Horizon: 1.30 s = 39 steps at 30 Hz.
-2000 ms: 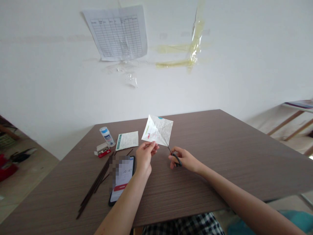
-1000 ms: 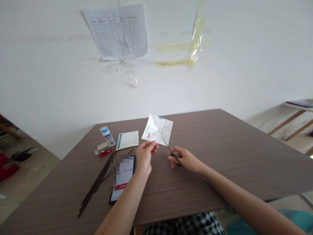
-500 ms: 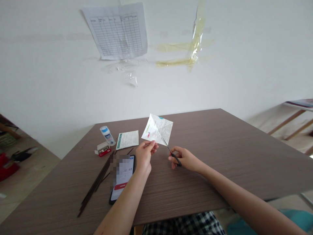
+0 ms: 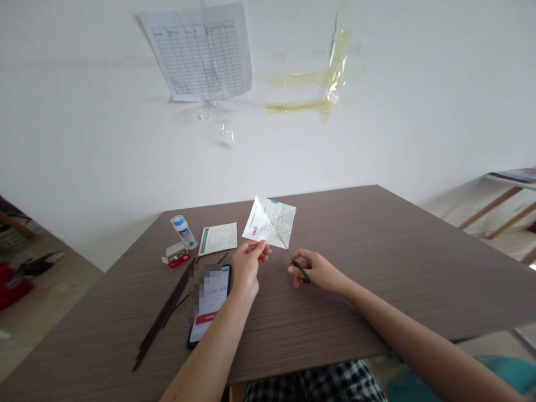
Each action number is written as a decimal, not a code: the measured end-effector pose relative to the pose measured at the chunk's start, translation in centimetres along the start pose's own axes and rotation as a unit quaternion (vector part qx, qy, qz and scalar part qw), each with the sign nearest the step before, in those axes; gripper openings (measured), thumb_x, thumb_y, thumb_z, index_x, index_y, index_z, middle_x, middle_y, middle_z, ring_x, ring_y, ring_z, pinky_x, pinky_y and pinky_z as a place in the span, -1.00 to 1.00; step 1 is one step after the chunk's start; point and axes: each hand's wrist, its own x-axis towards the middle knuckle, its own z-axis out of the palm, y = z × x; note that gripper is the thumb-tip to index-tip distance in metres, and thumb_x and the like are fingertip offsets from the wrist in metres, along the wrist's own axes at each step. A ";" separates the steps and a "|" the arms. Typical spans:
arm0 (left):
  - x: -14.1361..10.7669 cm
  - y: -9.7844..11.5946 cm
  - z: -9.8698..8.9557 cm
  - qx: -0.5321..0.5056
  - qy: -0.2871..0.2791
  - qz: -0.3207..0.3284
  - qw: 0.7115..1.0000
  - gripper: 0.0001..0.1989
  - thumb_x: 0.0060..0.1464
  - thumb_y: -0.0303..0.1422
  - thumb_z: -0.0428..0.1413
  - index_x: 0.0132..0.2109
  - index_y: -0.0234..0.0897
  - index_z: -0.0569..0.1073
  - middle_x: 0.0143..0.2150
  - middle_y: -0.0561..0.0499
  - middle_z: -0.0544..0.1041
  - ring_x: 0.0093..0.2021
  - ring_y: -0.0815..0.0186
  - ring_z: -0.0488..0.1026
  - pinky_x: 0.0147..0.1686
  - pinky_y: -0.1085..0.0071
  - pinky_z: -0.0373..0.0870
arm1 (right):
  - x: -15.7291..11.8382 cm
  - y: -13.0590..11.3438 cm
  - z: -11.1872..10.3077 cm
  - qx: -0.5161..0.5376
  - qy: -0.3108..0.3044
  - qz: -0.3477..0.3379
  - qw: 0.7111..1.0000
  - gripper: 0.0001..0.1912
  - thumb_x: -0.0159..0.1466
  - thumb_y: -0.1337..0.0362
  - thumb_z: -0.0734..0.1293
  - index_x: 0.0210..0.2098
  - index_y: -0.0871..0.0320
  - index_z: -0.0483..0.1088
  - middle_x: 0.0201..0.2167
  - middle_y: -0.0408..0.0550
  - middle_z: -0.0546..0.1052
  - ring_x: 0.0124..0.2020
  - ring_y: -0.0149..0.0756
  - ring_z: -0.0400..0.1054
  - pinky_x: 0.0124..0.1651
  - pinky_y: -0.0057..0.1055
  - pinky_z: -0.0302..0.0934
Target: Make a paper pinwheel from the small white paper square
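Soft, even light fills the view and leaves only faint shadows. The white wall (image 4: 419,111) looks pale and flat, and the wide lens bends the brown table (image 4: 335,223) at the edges.

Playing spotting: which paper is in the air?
The diamond-shaped paper in the left hand; the printed sheet lies on the table, the grid chart on the wall.

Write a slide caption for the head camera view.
Left hand holds a printed paper; right hand holds scissors to it.

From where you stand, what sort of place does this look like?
Probably a plain workroom for paper crafts: a ruled chart taped to the white wall, and a laminate table holding scissors, folded paper and thin dark sticks.
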 end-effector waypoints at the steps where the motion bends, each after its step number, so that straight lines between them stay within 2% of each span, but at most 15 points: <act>1: 0.0 0.0 0.0 0.000 -0.002 0.000 1.000 -0.47 -0.40 -0.18 0.73 -0.39 -0.26 0.61 -0.37 -0.08 0.74 -0.36 0.22 0.69 -0.33 0.39 0.50 | 0.1 0.1 0.0 0.002 -0.001 -0.003 1.000 -0.34 0.22 -0.37 0.64 -0.15 0.03 0.45 -0.47 -0.11 0.71 -0.43 -0.21 0.48 -0.29 -0.31 0.22; 11: 0.1 -0.3 -0.1 0.022 -0.022 0.002 1.000 -0.46 -0.41 -0.12 0.74 -0.38 -0.27 0.65 -0.36 -0.09 0.75 -0.36 0.23 0.68 -0.35 0.40 0.49 | 0.2 0.2 -0.1 0.007 0.002 -0.007 1.000 -0.32 0.23 -0.40 0.62 -0.15 0.03 0.43 -0.48 -0.12 0.71 -0.45 -0.21 0.48 -0.29 -0.30 0.22; 18: 0.2 -0.4 -0.3 0.023 -0.024 0.006 0.999 -0.43 -0.41 -0.10 0.74 -0.37 -0.27 0.64 -0.36 -0.08 0.74 -0.36 0.23 0.68 -0.34 0.40 0.50 | 0.0 0.1 -0.2 -0.006 0.001 0.000 1.000 -0.33 0.22 -0.37 0.65 -0.15 0.02 0.43 -0.47 -0.11 0.71 -0.47 -0.24 0.41 -0.33 -0.32 0.14; 24: 0.1 -0.4 -0.2 0.015 -0.021 0.006 1.000 -0.42 -0.48 -0.10 0.73 -0.38 -0.27 0.65 -0.37 -0.08 0.75 -0.36 0.25 0.66 -0.35 0.41 0.48 | 0.1 0.0 -0.1 0.005 0.005 -0.004 1.000 -0.33 0.21 -0.38 0.64 -0.19 0.00 0.41 -0.49 -0.12 0.69 -0.46 -0.23 0.43 -0.32 -0.31 0.17; 33: -0.1 -0.2 0.0 0.027 -0.023 -0.002 0.999 -0.47 -0.48 -0.12 0.71 -0.41 -0.26 0.66 -0.39 -0.07 0.74 -0.38 0.27 0.66 -0.37 0.42 0.48 | 0.1 -0.1 0.0 0.025 0.006 -0.006 1.000 -0.32 0.20 -0.39 0.64 -0.16 0.00 0.41 -0.49 -0.11 0.69 -0.41 -0.16 0.51 -0.26 -0.27 0.27; 39: -0.1 -0.3 0.1 0.027 -0.026 -0.006 0.999 -0.50 -0.43 -0.15 0.71 -0.41 -0.26 0.65 -0.38 -0.07 0.75 -0.38 0.26 0.66 -0.37 0.43 0.48 | 0.0 -0.2 0.0 0.021 0.014 -0.010 1.000 -0.37 0.23 -0.33 0.64 -0.16 0.00 0.41 -0.48 -0.10 0.71 -0.43 -0.19 0.49 -0.30 -0.28 0.23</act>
